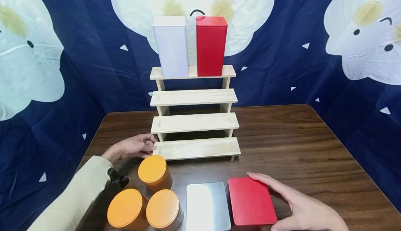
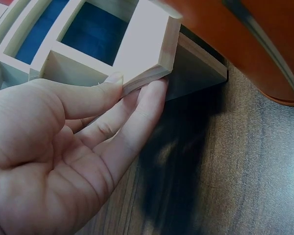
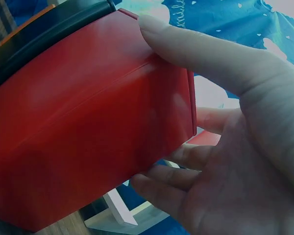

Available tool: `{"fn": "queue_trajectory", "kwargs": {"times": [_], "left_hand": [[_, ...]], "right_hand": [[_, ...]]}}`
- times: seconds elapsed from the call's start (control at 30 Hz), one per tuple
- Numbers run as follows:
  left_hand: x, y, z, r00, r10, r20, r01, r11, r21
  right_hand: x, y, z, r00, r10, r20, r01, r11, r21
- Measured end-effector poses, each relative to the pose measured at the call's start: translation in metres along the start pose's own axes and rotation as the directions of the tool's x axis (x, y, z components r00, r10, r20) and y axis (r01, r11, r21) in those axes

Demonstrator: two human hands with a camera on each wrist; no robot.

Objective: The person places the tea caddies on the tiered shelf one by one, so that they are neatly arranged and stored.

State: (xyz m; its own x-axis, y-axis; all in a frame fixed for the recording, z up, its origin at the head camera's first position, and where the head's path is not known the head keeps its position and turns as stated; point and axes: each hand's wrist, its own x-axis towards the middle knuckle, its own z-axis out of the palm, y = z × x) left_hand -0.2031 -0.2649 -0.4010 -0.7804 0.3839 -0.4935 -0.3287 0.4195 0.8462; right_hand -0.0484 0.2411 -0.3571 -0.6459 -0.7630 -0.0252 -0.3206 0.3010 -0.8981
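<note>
My left hand [image 1: 136, 146] pinches the left end of the lowest board on a pale wooden step shelf [image 1: 195, 148]. In the left wrist view, the thumb lies on the board's edge [image 2: 147, 81] and the fingers reach beneath it. At the front right, my right hand [image 1: 300, 206] spans a red square-topped tin [image 1: 252, 201], with the fingers at its far side and the thumb at its near corner. The right wrist view shows the thumb on one side of the red tin [image 3: 98, 112] and the fingertips along another.
A white tall tin [image 1: 171, 49] and a red tall tin [image 1: 212, 48] stand on the top board. Beside the held tin is a silver tin [image 1: 206, 206]. Three orange round canisters [image 1: 152, 169] stand at the front left of the dark wood table [image 1: 282, 137]. Blue cloth [image 1: 91, 22] surrounds it.
</note>
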Motion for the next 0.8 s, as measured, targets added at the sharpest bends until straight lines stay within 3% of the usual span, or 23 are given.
{"fn": "queue_trajectory", "kwargs": {"times": [0.17, 0.53, 0.8], "left_hand": [[0.0004, 0.0004, -0.0002, 1.000, 0.000, 0.004, 0.000, 1.000, -0.012], [0.0009, -0.0017, -0.0004, 1.000, 0.001, 0.003, -0.001, 1.000, -0.022], [0.0012, -0.0023, -0.0007, 1.000, 0.005, -0.003, -0.005, 1.000, -0.016]], "right_hand": [[0.0009, 0.0027, 0.0008, 1.000, -0.029, -0.010, 0.029, 0.999, 0.019], [-0.0025, 0.0033, 0.0001, 0.996, -0.032, -0.083, 0.028, 0.998, -0.048], [-0.0027, 0.0030, -0.0068, 0.990, -0.100, -0.103, 0.094, 0.994, -0.062]]}}
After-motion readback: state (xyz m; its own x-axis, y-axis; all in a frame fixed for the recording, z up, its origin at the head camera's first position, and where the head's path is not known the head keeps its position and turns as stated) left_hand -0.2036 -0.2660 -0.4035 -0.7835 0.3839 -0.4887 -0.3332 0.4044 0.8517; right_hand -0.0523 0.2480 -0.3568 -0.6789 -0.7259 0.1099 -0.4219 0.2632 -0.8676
